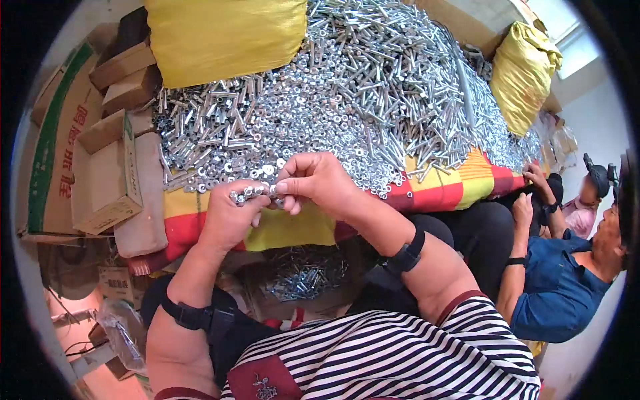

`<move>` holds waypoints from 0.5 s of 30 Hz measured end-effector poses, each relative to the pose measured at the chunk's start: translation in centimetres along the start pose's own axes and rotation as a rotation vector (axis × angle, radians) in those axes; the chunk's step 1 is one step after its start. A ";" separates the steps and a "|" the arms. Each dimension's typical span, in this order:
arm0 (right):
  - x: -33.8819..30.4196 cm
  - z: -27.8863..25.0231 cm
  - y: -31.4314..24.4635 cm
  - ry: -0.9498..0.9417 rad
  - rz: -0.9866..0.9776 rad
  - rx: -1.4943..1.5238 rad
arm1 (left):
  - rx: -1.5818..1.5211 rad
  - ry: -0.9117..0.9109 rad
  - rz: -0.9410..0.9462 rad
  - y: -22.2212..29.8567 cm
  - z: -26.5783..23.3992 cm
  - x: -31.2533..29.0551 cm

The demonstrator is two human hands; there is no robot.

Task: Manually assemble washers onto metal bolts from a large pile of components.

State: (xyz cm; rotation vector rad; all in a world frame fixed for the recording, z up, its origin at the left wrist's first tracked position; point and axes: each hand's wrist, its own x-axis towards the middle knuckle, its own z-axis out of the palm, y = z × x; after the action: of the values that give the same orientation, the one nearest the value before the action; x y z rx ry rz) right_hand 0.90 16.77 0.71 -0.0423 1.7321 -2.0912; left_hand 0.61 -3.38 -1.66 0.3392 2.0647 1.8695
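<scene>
My left hand (230, 217) is closed around several small metal fasteners (251, 192), whose shiny nut-like ends stand in a row above the fingers. Close beside it, my right hand (313, 181) pinches at the end of that row with thumb and forefinger. A small shiny metal piece shows at its fingertips, too small to tell its exact kind. Both hands are over the front edge of a wide heap of loose washers and nuts (303, 117). Metal sleeves (223, 110) lie to the left in the heap, and long bolts (393, 80) to the right.
A checked cloth (180, 227) lies under the heap. Yellow sacks (227, 40) stand behind and at the far right. Open cardboard boxes (107, 177) are on the left. Below the edge sits a pile of bolts (307, 273). Two co-workers sit at right, one in a blue shirt (557, 290).
</scene>
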 end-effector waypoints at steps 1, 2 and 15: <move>0.2 0.1 0.0 -0.010 0.000 0.019 | -0.041 -0.011 -0.007 0.0 -0.2 -0.1; 0.3 0.1 0.0 -0.013 -0.002 0.016 | -0.041 -0.008 -0.004 0.0 -0.3 -0.2; 3.2 -0.5 0.9 0.464 -0.621 -1.387 | -0.385 0.121 -0.269 0.1 0.9 -0.4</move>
State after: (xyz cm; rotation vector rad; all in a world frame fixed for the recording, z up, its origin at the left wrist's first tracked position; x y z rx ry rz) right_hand -1.91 15.98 -1.06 -0.5764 3.4234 -0.7282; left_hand 1.30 -2.66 -1.61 -0.1430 1.6649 2.0947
